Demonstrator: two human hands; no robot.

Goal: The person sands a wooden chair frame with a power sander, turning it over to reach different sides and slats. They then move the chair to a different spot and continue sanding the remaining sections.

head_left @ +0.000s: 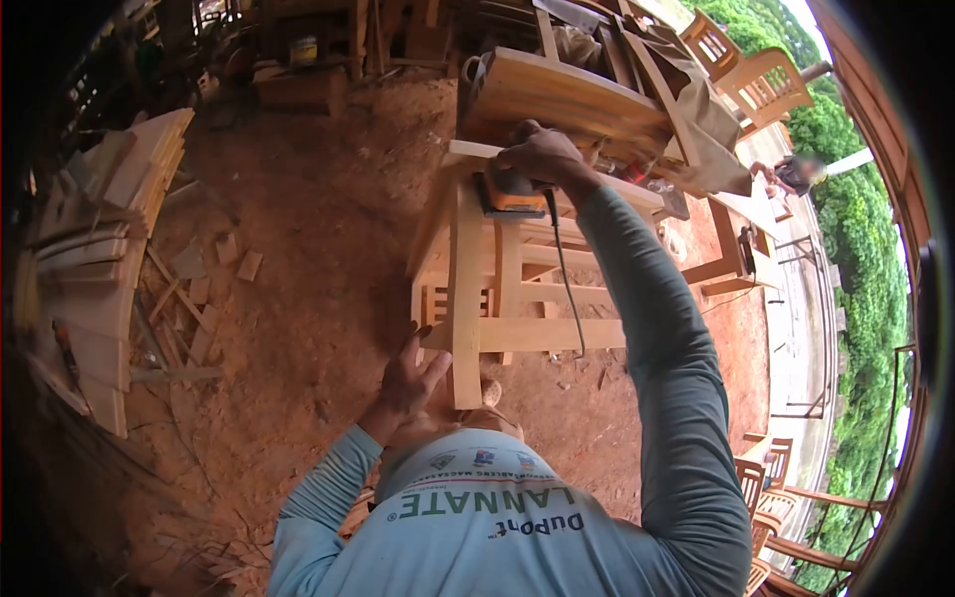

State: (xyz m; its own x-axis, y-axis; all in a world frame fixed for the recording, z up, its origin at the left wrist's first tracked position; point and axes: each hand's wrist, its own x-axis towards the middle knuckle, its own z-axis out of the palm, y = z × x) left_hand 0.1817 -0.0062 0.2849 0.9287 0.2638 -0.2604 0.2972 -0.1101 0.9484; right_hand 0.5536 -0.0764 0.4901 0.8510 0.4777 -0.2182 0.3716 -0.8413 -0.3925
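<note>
An orange and black power sander (512,197) sits on the far end of a pale wooden frame (466,289), which looks like a piece of furniture with slats. My right hand (542,157) is wrapped over the top of the sander. A dark cord (565,279) hangs from the sander down across the slats. My left hand (410,378) is beside the near left side of the frame, fingers apart, close to the wood; whether it touches the wood cannot be told.
Stacked boards (99,259) and wood scraps (199,289) lie at left. Beyond the frame stands a wooden panel (572,95). Wooden chairs (761,90) are at the upper right, near another person (793,176). More chairs (771,493) stand at lower right.
</note>
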